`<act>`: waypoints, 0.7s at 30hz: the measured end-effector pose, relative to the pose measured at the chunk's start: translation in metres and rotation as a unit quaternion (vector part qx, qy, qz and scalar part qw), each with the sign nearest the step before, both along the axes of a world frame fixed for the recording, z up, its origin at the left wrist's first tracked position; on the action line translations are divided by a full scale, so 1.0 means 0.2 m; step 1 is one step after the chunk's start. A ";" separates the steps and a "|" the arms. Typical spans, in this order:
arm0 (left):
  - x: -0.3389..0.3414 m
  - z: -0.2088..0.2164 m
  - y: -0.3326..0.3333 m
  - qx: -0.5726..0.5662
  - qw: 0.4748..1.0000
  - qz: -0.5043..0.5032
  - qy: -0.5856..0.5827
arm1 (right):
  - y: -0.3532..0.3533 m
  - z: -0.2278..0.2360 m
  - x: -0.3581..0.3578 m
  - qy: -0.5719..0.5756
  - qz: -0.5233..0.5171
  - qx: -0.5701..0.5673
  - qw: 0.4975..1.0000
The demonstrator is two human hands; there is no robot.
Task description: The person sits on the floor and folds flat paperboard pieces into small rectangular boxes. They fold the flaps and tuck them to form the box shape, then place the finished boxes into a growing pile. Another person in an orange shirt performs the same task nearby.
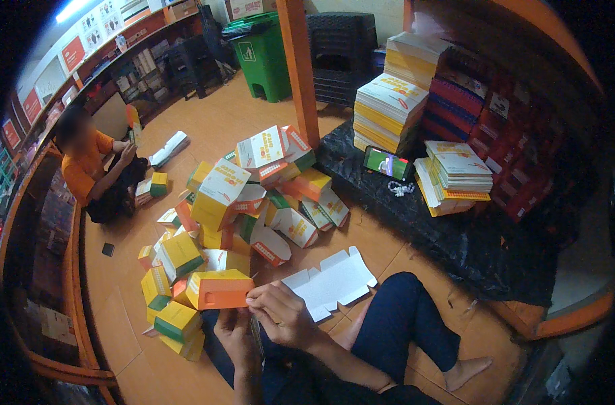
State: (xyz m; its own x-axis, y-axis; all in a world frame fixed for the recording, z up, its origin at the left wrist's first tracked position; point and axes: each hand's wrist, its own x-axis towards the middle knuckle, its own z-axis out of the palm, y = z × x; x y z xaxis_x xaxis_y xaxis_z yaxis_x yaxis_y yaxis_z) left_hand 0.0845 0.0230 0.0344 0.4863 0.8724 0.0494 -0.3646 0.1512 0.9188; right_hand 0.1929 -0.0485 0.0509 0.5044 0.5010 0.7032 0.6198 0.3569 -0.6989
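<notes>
Low in the frame, left of centre, the right hand (285, 316) pinches the right end of an orange box (219, 289) between thumb and fingers, the fingers curled over the edge. The left hand (234, 335) sits just below the box with its fingers bent up toward the underside; whether it grips the box cannot be told, since the box hides the fingertips. Just right of the hands a flat white blank (334, 280) lies on the floor, partly covered by the right hand. Above them a pile of boxes (253, 196) fills the middle (many overlap, so single ones are hard to separate). At upper left sits another person (91, 169), hands blurred. A phone (387, 163) leans on stacks (388, 108) at upper right.
</notes>
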 end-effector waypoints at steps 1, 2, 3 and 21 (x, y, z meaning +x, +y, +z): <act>0.00 0.00 0.00 0.018 1.000 0.007 0.024 | 0.00 0.00 0.00 0.000 -0.003 -0.006 1.000; 0.00 0.01 0.00 0.036 0.999 0.003 0.034 | -0.01 0.00 0.01 0.000 -0.005 -0.012 1.000; 0.01 0.01 0.00 0.058 0.998 -0.003 0.028 | -0.01 0.00 0.01 0.000 -0.008 -0.013 1.000; -0.02 -0.06 0.09 -0.063 0.994 0.069 -0.065 | 0.00 -0.04 0.00 0.011 0.111 -0.073 0.991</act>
